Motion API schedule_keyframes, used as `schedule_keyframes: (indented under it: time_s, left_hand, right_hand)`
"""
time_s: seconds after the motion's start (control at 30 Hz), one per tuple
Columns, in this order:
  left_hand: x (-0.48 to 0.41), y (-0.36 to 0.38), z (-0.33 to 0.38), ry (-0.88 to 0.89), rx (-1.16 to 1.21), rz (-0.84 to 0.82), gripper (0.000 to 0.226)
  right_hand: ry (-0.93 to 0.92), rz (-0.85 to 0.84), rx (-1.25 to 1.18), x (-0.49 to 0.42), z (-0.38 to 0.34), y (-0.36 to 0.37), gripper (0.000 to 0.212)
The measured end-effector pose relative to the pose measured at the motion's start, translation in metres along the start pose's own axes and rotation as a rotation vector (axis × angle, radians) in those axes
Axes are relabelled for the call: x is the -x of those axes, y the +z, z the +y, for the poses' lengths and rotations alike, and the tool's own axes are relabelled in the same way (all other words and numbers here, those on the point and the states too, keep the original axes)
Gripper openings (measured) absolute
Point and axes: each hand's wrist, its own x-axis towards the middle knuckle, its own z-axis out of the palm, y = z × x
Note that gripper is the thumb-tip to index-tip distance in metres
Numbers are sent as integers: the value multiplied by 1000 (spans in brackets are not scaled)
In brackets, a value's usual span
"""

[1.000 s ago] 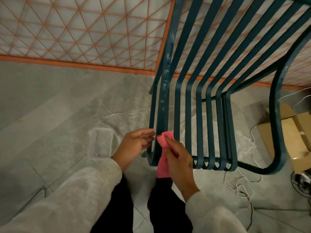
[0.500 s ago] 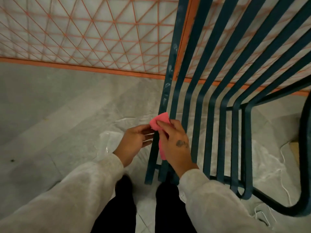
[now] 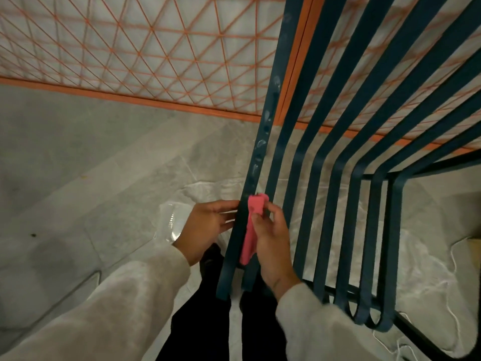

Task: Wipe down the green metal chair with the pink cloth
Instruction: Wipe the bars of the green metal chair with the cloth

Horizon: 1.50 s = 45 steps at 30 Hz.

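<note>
Cloth: our right hand [image 3: 270,238] pinches the pink cloth [image 3: 251,225], now higher on the green chair's [image 3: 325,178] second slat.
Left hand [image 3: 208,227]: still fingering the outer slat, not clenched.

The left hand [image 3: 208,227] has its fingertips hidden behind the outermost slat of the green chair [image 3: 322,162], whose slats run off the top and right edges. The pink cloth [image 3: 251,230] is partly covered by the right hand [image 3: 270,238]. A clear container [image 3: 173,222] left of the left hand is blurred and half hidden.
</note>
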Motion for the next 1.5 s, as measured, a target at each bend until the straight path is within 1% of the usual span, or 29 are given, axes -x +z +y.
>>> schedule_keyframes:
  time_s: [0.1, 0.17, 0.33, 0.4, 0.47, 0.53, 0.6, 0.67, 0.73, 0.8, 0.83, 0.93, 1.0, 1.1, 1.2, 1.3, 1.37, 1.4, 1.47, 1.5]
  left_hand:
    - [-2, -3, 0, -31, -1, -10, 54]
    - [-3, -4, 0, -36, -16, -19, 54]
    - [-6, -9, 1, -73, 6, -48, 49]
    - [-7, -11, 1, -85, 3, -67, 48]
    - [-7, -12, 1, -104, 11, -79, 51]
    - [-7, -12, 1, -106, 12, -90, 53]
    - [-7, -13, 1, -106, 1, -100, 52]
    - [-6, -14, 0, -121, 10, -107, 51]
    - [-7, -16, 0, -140, 34, -114, 53]
    - [-8, -17, 0, -153, 64, -119, 52]
    - [-9, -18, -1, -157, 78, -121, 51]
    - [-9, -20, -2, -157, 83, -127, 46]
    - [-10, -21, -1, -173, 94, -131, 45]
    - [-15, -23, -1, -214, 138, -134, 43]
    - [-21, -24, -3, -263, 193, -126, 42]
    - [-23, -25, -7, -271, 221, -129, 44]
    - [-23, -24, -9, -289, 223, -125, 45]
    - [-23, -24, -10, -307, 218, -127, 45]
    - [-22, -23, -13, -335, 189, -145, 44]
    - [-22, -24, -14, -343, 167, -155, 43]
  right_hand:
    - [2, 28, -10, -33, -24, -5, 26]
    - [14, 24, -38, -43, -28, -7, 23]
    - [91, 12, -73, -4, -3, -3, 22]
    - [65, 21, -27, 13, 4, -1, 24]
    - [-46, 31, 102, 15, 1, 1, 27]
    - [-242, 35, 331, 5, -10, 3, 32]
    - [-436, 100, 554, -20, -23, 6, 37]
    - [-537, 183, 682, -47, -40, 6, 37]
    - [-626, 222, 754, -61, -50, 2, 35]
    - [-698, 212, 839, -55, -46, 0, 35]
    - [-723, 174, 880, -44, -39, 0, 36]
    - [-712, 12, 920, 0, -5, -3, 37]
    - [-663, -13, 940, 13, 10, -7, 37]
    - [-682, 2, 958, -2, 1, -10, 36]
    - [-780, 97, 983, -40, -34, -6, 31]
    - [-793, 139, 1022, -72, -65, -6, 34]
    - [-789, 144, 1081, -70, -67, -3, 36]
    - [-772, 115, 1102, -60, -61, -1, 37]
    - [-705, -25, 1080, -31, -41, 1, 39]
    - [-674, -97, 1032, -17, -29, 0, 39]
